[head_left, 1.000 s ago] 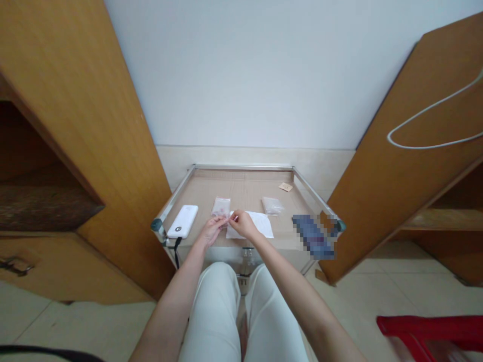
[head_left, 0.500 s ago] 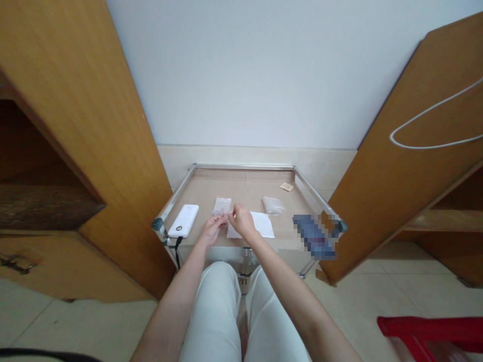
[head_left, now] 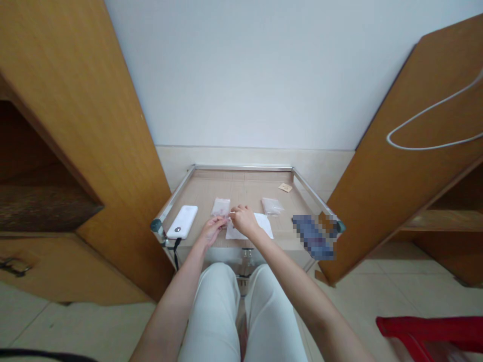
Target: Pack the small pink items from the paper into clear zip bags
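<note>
In front of me, above the near part of a small tray-topped table (head_left: 245,182), my two hands meet fingertip to fingertip. My left hand (head_left: 212,231) is closed in a pinch on what looks like a small clear plastic bag (head_left: 227,217). Curled fingers of my right hand (head_left: 243,220) pinch close to the bag's edge; whatever they hold is too small to make out. Under the right hand lies a white sheet of paper (head_left: 265,227). Just beyond the left fingers is a pile of clear plastic bags (head_left: 221,205), and a second clear plastic packet (head_left: 272,205) lies further right.
A white power bank (head_left: 183,221) with a black strap lies at the table's left. A blurred dark blue item (head_left: 314,236) is at the right, and a small tan card (head_left: 286,187) at the back. Wooden cabinets flank the table; a red stool (head_left: 426,332) stands lower right.
My right hand has shifted slightly, its fingers now a little apart from the left fingertips. The left hand stays pinched in nearly the same place. The view has moved slightly.
</note>
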Demonstrator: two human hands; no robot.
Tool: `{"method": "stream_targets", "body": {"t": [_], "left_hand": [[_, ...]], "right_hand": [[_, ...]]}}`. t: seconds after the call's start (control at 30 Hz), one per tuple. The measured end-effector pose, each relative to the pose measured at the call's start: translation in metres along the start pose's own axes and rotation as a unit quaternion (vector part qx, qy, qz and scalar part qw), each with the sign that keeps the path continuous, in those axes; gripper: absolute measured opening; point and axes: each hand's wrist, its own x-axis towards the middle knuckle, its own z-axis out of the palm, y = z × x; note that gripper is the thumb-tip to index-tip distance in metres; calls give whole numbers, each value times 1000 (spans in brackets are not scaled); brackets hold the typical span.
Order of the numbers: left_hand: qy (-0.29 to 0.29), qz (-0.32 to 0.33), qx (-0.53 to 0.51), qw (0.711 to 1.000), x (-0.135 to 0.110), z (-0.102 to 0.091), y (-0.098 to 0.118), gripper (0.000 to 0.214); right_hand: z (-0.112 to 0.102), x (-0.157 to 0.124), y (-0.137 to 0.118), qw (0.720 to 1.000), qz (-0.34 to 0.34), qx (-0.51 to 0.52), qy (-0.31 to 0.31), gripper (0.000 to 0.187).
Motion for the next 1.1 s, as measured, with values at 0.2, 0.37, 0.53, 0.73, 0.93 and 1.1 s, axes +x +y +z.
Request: {"method": "stream_targets", "body": {"t": [0.2, 0.37, 0.53, 0.73, 0.93, 1.1], "left_hand": [[20, 4, -96, 995, 3, -5, 0, 7], [33, -12, -140, 990, 5, -8, 0, 12], [25, -7, -114, 993, 3, -9, 1, 21], [14, -2, -116, 993, 2, -9, 2, 28], [42, 27, -144, 988, 2, -6, 2, 31], [-57, -51, -50, 996, -4, -2, 5, 22]], "right_hand": [[-6, 5, 14, 994, 62, 89, 15, 16], [-4, 6, 24, 967, 126, 218, 45, 23], [1, 6, 26, 941, 105, 321, 15, 19], [-4, 7, 21, 907, 106, 399, -82, 17], [-13, 16, 20, 886, 123, 438, -91, 27], [-12, 19, 20, 853, 109, 488, -150, 29]]}}
